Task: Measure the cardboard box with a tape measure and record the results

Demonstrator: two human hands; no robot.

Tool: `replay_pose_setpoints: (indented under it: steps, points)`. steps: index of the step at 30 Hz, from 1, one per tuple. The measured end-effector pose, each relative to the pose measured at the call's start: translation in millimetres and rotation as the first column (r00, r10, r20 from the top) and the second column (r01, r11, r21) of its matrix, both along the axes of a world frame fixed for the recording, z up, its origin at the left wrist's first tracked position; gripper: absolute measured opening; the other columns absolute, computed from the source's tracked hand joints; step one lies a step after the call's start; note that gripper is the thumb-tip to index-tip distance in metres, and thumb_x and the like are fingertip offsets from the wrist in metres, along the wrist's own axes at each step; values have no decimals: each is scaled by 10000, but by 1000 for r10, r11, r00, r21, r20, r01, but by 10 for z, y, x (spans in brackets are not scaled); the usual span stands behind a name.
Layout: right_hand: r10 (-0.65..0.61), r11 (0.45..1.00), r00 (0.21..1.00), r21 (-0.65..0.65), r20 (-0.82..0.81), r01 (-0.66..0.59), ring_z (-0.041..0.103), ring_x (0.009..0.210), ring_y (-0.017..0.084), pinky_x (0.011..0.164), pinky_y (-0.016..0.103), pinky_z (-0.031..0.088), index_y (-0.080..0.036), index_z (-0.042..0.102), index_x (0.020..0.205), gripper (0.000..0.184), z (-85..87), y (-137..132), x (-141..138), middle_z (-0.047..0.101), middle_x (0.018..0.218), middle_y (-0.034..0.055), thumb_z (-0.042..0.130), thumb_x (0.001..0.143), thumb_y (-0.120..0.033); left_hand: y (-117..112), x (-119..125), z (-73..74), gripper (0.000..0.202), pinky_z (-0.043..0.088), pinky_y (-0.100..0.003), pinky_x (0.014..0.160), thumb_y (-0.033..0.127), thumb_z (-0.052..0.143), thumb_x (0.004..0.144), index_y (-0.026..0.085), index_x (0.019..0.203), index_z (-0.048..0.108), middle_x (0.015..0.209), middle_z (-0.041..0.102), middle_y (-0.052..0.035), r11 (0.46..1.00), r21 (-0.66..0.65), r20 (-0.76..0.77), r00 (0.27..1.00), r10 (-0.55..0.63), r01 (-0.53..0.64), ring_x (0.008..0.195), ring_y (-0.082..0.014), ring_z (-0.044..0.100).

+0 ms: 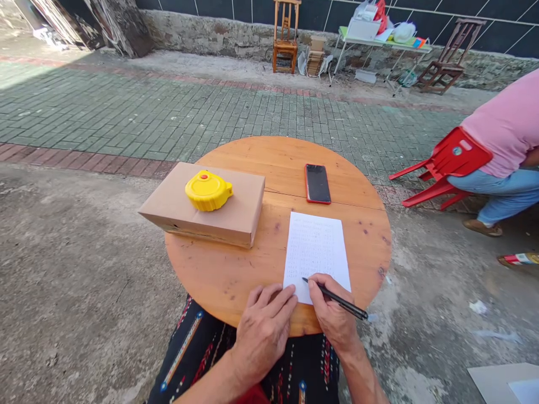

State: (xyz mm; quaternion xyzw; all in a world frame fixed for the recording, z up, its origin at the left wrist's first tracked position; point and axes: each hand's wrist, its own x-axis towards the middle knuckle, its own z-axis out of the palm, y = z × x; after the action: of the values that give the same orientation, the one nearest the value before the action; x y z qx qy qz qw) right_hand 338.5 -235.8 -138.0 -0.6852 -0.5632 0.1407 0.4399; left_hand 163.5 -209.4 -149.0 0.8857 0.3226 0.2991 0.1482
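Note:
A black pen (343, 303) is gripped in my right hand (332, 311), its tip on or just above the lower part of a white sheet of paper (318, 247). Rows of small handwriting cover much of the sheet, too small to read. My left hand (267, 320) lies flat at the table's near edge, fingers stretched out, with fingertips at the paper's lower left corner. Beyond the paper lies a phone (318, 183) with a red edge. To the left, a yellow tape measure (208, 191) rests on top of a closed cardboard box (164, 205).
The round wooden table (223, 280) stands before my lap. At right, a person in a pink shirt (511, 123) sits on a red plastic chair (457, 157). By the far wall are a wooden chair (286, 47) and a folding table (379, 40) with bags. Cardboard (497, 379) lies at lower right.

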Motion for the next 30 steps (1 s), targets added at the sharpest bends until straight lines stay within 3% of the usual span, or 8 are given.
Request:
replay_pose_setpoints:
  steps: [13,21,30]
  points:
    - [-3,1000,1000,0,4,3,600,591,110,592,193,480,-206,646,791,183,23,13,-1,654,677,-35,558,947,-244,2,-1,-10,334,391,-417,920,80,508,887,183,1159,673,1256,708,-32,1000,7,-13,1000,2,-2,1081,-246,577]
    - [-86,995,995,53,-43,89,587,529,106,531,180,485,-207,654,784,176,29,-35,10,645,639,-44,568,931,-252,-12,-5,-27,327,389,-423,934,79,515,895,184,1160,673,1262,707,-26,1000,-1,-13,1000,5,-5,1089,-240,576]
    - [-100,995,995,16,-25,100,607,543,116,548,196,502,-207,668,803,187,2,-24,6,667,656,-34,562,941,-278,0,5,5,308,421,-418,908,99,504,910,186,1143,685,1229,721,-40,1000,21,-9,1000,12,-11,1074,-238,588]
